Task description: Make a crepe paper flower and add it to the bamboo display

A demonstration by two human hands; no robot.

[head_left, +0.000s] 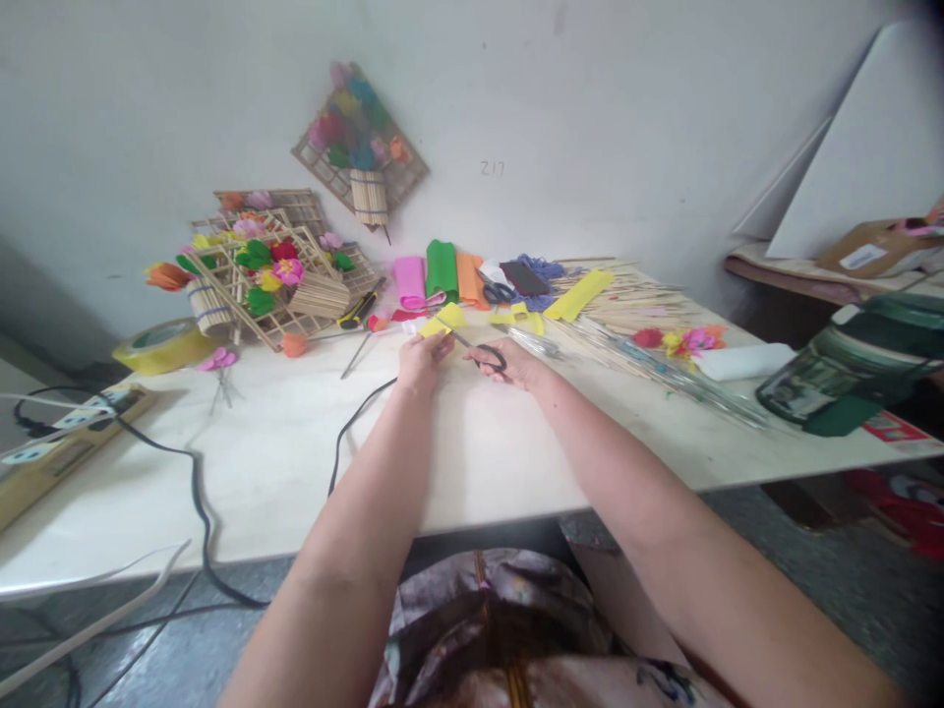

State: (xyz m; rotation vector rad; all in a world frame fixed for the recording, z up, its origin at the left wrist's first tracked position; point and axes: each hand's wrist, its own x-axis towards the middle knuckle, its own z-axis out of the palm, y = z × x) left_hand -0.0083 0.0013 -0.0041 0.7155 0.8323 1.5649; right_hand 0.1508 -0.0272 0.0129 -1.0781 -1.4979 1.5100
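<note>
My left hand (426,356) pinches a piece of yellow crepe paper (447,317) over the middle of the table. In my right hand (516,364) are black-handled scissors (490,358), fingers through the loops. Their blades reach left to the yellow paper and touch or overlap it; whether they are cutting into it I cannot tell. Just beyond lie yellow scraps (520,318) and a folded yellow strip (580,295). Behind the paper stand pink (410,282), green (442,272) and orange (470,279) crepe paper rolls, with a second pair of scissors (498,291) alongside.
Lattice frames with paper flowers (272,261) are piled at the back left, beside yellow tape (166,346). A power strip (74,447) with cables (198,482) lies at the left edge. Thin sticks (634,305), wires (685,383) and a green bottle (848,364) occupy the right.
</note>
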